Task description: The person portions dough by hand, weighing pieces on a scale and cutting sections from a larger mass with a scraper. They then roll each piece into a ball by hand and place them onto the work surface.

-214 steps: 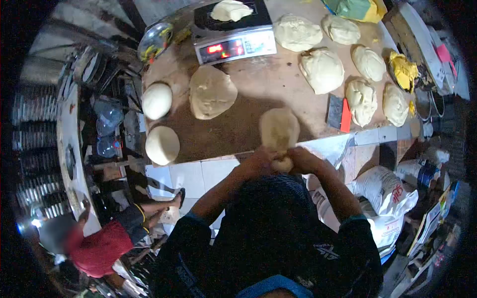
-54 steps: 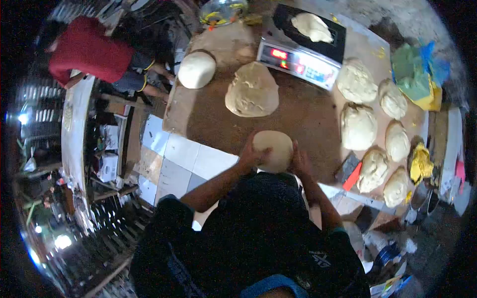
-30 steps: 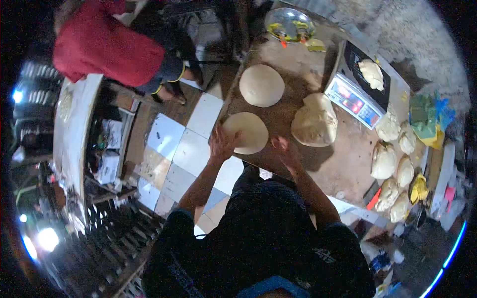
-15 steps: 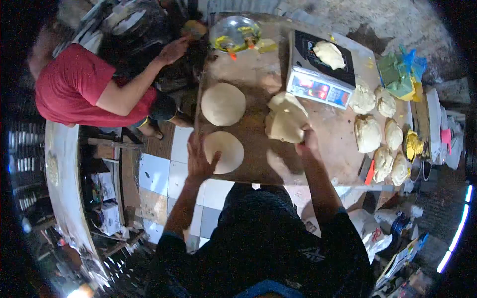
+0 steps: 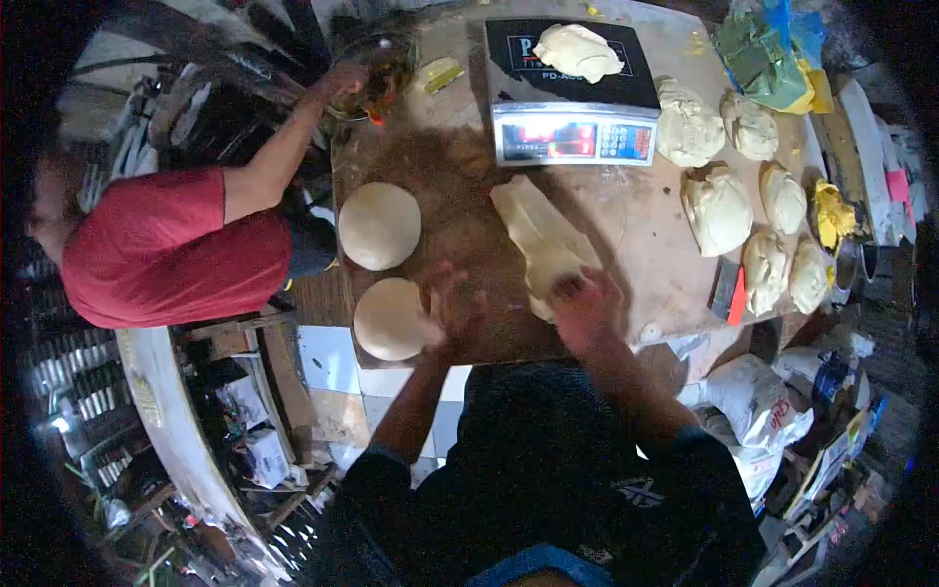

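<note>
My right hand (image 5: 590, 308) is on the near end of a long, stretched piece of dough (image 5: 543, 235), its fingers curled over it. Slightly blurred, my left hand (image 5: 455, 305) is just right of a smooth round dough ball (image 5: 387, 319), fingers apart and holding nothing. A second dough ball (image 5: 380, 226) sits behind the first. Past the far end of the stretched dough stands a digital scale (image 5: 575, 132) with a dough lump (image 5: 579, 52) on its dark top.
Several rough dough lumps (image 5: 719, 210) lie on the right of the wooden table (image 5: 450, 161). Near them is a red-and-black scraper (image 5: 729, 292). A person in a red shirt (image 5: 176, 245) reaches into a bowl (image 5: 391, 68) at the far left corner. Plastic bags (image 5: 768, 64) lie at the far right.
The dough under my right hand has become longer and narrower. My left hand has come off the near ball, rightward. The other person's hand has moved to the bowl. The view has shifted.
</note>
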Tool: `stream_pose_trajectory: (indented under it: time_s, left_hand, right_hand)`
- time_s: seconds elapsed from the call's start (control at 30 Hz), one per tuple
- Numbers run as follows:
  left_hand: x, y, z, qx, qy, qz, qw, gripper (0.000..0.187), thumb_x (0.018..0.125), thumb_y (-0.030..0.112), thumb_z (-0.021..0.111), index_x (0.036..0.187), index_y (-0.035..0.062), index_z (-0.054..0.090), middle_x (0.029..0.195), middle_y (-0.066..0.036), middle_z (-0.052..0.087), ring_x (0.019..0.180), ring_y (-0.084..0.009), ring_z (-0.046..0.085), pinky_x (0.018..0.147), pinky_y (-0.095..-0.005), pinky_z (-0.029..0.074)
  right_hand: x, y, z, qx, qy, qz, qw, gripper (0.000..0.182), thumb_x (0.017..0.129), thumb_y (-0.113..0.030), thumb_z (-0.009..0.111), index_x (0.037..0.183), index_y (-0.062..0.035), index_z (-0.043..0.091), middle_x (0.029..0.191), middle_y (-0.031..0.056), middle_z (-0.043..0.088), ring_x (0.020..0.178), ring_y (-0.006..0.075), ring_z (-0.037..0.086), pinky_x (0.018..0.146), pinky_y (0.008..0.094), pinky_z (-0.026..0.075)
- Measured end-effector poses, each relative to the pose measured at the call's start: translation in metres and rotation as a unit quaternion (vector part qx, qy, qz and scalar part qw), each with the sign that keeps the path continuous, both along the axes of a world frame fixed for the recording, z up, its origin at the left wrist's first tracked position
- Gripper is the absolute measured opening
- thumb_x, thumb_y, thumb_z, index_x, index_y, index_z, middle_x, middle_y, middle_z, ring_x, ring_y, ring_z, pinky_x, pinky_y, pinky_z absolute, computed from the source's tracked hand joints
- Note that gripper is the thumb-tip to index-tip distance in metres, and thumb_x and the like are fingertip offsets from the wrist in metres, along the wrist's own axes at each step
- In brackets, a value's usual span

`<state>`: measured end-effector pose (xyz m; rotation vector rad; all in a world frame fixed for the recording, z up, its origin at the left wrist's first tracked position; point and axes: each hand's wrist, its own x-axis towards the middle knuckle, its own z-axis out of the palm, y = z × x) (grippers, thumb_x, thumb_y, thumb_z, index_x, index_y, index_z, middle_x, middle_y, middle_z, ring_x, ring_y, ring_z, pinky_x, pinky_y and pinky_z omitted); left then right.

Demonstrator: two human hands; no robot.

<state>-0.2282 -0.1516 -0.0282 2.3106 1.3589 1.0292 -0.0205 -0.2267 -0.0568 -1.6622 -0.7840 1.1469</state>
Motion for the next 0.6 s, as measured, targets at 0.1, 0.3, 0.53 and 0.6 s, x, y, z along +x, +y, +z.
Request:
stream_pose_trajectory:
  time_s: [0.1, 0.3, 0.53, 0.6]
  left_hand:
    - [0.044, -0.018, 0.012, 0.061, -0.112, 0.002, 0.992, 0.031, 0.075, 0.019, 0.071, 0.099, 0.0032, 0.058, 0.096, -0.014, 0.058, 0.095, -0.0347, 0.054, 0.080, -0.0456, 0.045]
    - [0.106, -0.005, -0.009, 0.029, 0.014, -0.004, 0.999, 0.050, 0.076, 0.025, 0.069, 0.114, -0.0001, 0.050, 0.104, -0.019, 0.056, 0.098, -0.0400, 0.053, 0.080, -0.0516, 0.045]
    - [0.197, 0.121, -0.030, -0.152, 0.253, -0.091, 0.951, 0.090, 0.058, 0.060, 0.074, 0.126, 0.0076, 0.046, 0.112, -0.023, 0.057, 0.107, -0.0375, 0.055, 0.092, -0.0478, 0.043]
    - [0.199, 0.135, -0.060, -0.325, 0.346, -0.067, 0.878, 0.094, 0.055, 0.071, 0.071, 0.120, 0.0060, 0.051, 0.105, -0.021, 0.062, 0.098, -0.0340, 0.062, 0.087, -0.0429, 0.048]
  right_hand:
    - [0.005, 0.098, 0.020, 0.017, -0.291, 0.130, 0.948, 0.041, 0.086, -0.032, 0.054, 0.113, -0.0020, 0.051, 0.114, 0.0137, 0.055, 0.102, 0.0297, 0.054, 0.087, 0.0472, 0.045]
    - [0.091, 0.085, 0.033, 0.067, 0.525, 0.061, 0.846, 0.039, 0.085, -0.029, 0.060, 0.112, -0.0005, 0.057, 0.107, 0.0105, 0.063, 0.103, 0.0268, 0.059, 0.089, 0.0388, 0.048]
    - [0.171, -0.014, -0.114, 0.053, 0.375, 0.030, 0.925, 0.054, 0.085, -0.012, 0.065, 0.133, -0.0012, 0.042, 0.119, 0.0127, 0.058, 0.112, 0.0255, 0.055, 0.097, 0.0382, 0.044]
    - [0.141, 0.013, -0.114, 0.145, 0.251, 0.087, 0.953, 0.075, 0.078, -0.010, 0.073, 0.140, -0.0043, 0.030, 0.124, 0.0136, 0.054, 0.114, 0.0253, 0.054, 0.100, 0.0373, 0.042]
